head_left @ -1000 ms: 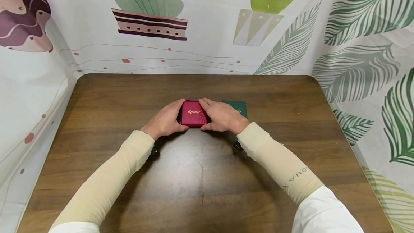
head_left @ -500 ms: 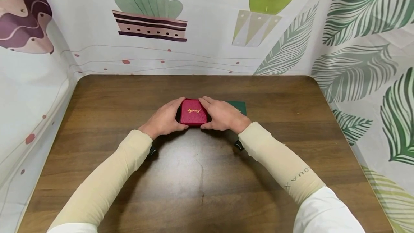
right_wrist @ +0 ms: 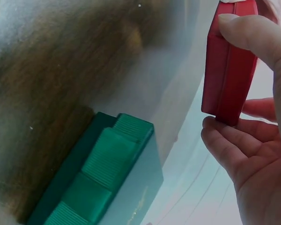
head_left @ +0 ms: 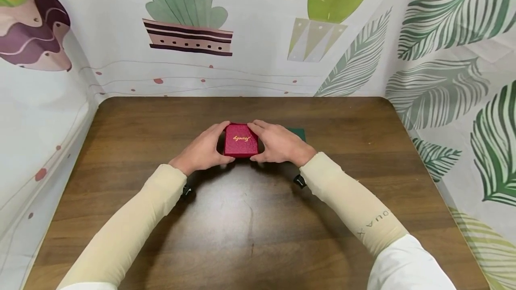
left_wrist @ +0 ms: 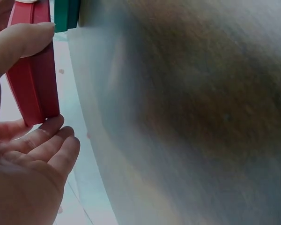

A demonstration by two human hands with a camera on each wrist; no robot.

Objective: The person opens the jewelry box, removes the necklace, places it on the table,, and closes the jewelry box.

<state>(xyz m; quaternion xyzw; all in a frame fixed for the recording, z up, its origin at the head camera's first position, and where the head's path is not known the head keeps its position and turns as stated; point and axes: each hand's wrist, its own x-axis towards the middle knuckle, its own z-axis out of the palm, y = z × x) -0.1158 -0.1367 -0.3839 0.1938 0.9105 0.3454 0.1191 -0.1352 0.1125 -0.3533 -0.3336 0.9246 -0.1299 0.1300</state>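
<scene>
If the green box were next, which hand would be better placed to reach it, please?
Probably the right hand: the green box lies beside it, while the left hand is beyond the red box, which both grip.

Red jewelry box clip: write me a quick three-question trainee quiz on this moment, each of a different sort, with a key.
1. Fill in: The red jewelry box reads "____" in gold.
2. Which hand is nearer the green ribboned box?
3. True or false: Only one hand holds the red jewelry box.

Key
1. Jewelry
2. The right hand
3. False; the left hand and right hand both hold it.
</scene>
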